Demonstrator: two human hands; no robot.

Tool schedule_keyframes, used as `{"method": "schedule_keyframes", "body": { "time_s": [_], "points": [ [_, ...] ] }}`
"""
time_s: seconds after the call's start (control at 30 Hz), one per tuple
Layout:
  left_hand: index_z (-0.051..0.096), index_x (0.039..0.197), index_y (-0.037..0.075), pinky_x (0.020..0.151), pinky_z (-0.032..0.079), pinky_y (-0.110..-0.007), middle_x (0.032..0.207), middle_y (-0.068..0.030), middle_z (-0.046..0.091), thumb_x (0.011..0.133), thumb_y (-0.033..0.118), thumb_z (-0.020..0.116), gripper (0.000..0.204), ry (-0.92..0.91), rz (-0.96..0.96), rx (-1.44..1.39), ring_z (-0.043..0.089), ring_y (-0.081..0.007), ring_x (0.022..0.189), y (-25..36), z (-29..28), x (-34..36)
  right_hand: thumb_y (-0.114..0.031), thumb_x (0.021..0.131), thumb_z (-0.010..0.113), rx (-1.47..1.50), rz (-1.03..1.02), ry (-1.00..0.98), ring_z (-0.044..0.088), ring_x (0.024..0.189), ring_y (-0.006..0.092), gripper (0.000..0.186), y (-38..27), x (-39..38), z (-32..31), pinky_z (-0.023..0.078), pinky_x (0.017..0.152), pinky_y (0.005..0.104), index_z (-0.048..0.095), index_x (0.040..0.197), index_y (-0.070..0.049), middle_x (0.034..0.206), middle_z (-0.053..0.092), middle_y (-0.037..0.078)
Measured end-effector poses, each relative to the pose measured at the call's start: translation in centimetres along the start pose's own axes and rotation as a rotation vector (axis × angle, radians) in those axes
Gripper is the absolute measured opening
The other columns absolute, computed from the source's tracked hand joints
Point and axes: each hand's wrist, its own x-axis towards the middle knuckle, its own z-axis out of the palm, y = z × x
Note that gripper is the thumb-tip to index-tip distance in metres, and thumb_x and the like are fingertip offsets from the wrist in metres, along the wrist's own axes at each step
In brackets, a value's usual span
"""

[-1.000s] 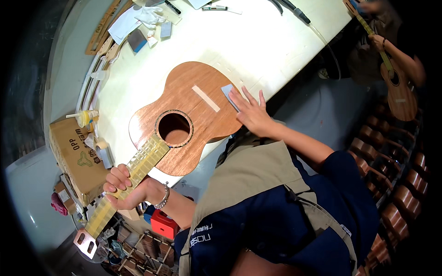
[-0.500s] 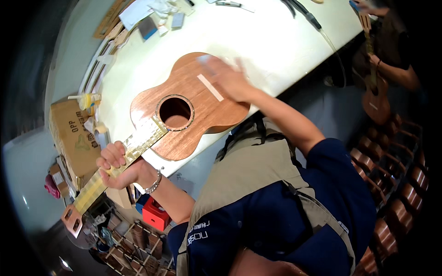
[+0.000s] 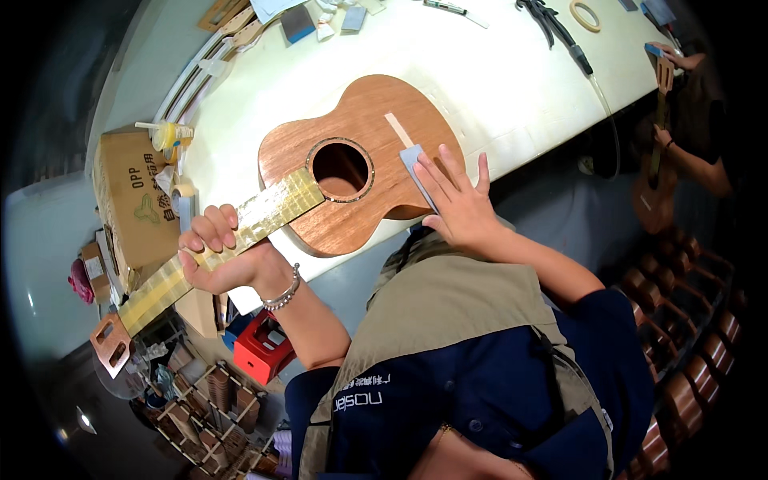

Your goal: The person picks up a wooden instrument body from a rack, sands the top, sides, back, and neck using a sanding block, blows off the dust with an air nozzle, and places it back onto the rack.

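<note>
An unstrung wooden ukulele [image 3: 392, 120] lies face up on the white workbench [image 3: 512, 96], its neck pointing to the lower left past the bench edge. Yellowish tape covers the fretboard [image 3: 276, 206]; the slotted headstock [image 3: 112, 344] is bare wood. My left hand [image 3: 216, 248] is wrapped round the neck. On the lower part of the top, my right hand [image 3: 464, 204] holds a grey-blue sanding block [image 3: 414, 170] flat against the wood, fingertips on it and other fingers spread. The block partly hides a pale strip [image 3: 396, 130] on the top.
A cardboard box [image 3: 140, 208] and a yellow cup [image 3: 166, 136] stand left. Sanding blocks [image 3: 298, 24], a tape roll [image 3: 585, 16] and an air hose [image 3: 572, 48] lie at the back. A co-worker's hand [image 3: 662, 136] holds another ukulele at right; a red box [image 3: 262, 348] sits below.
My right hand has moved the sanding block from the far side of the top to the near side, across the pale strip. The view has shifted; my left hand keeps hold of the neck.
</note>
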Motion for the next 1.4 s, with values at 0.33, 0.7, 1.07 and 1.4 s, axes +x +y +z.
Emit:
{"method": "schedule_keyframes", "body": {
  "time_s": [0.33, 0.7, 1.07, 1.4],
  "points": [
    [0.037, 0.064, 0.016, 0.05, 0.029, -0.025, 0.051, 0.0033, 0.03, 0.077, 0.036, 0.048, 0.026, -0.131, -0.08, -0.043, 0.03, -0.008, 0.044, -0.5, -2.8, 2.1, -0.035, 0.078, 0.061, 0.113, -0.278, -0.059, 0.025, 0.137, 0.0214, 0.076, 2.5, 0.8, 0.5, 0.002, 0.11, 0.0501, 0.029, 0.141, -0.006, 0.146, 0.031, 0.011],
    [0.034, 0.065, 0.016, 0.05, 0.029, -0.024, 0.051, 0.0035, 0.028, 0.079, 0.038, 0.046, 0.029, -0.243, -0.136, -0.033, 0.029, -0.0084, 0.045, -0.4, -0.5, 1.2, -0.044, 0.09, 0.038, 0.176, -1.16, 0.033, 0.03, 0.134, 0.0135, 0.059, 0.4, 11.3, -2.6, 0.006, 0.112, 0.0385, 0.038, 0.138, -0.01, 0.144, 0.036, 0.001],
    [0.036, 0.068, 0.015, 0.049, 0.029, -0.025, 0.053, 0.0031, 0.031, 0.081, 0.04, 0.047, 0.03, -0.259, -0.095, -0.044, 0.029, -0.0083, 0.044, -0.6, 0.7, 0.4, -0.036, 0.094, 0.038, 0.335, -1.211, 0.085, 0.031, 0.134, 0.0144, 0.049, -0.5, 12.3, -2.5, 0.011, 0.111, 0.0393, 0.04, 0.137, -0.012, 0.143, 0.037, 0.003],
    [0.039, 0.066, 0.016, 0.05, 0.027, -0.025, 0.053, 0.0028, 0.03, 0.075, 0.037, 0.052, 0.027, -0.06, 0.18, -0.022, 0.029, -0.0096, 0.045, -1.5, 2.0, -1.7, -0.026, 0.077, 0.06, 0.548, -0.683, -0.031, 0.025, 0.136, 0.0192, 0.073, -0.6, 6.3, -1.8, 0.005, 0.11, 0.0486, 0.03, 0.142, -0.015, 0.148, 0.028, 0.005]
  ]
}}
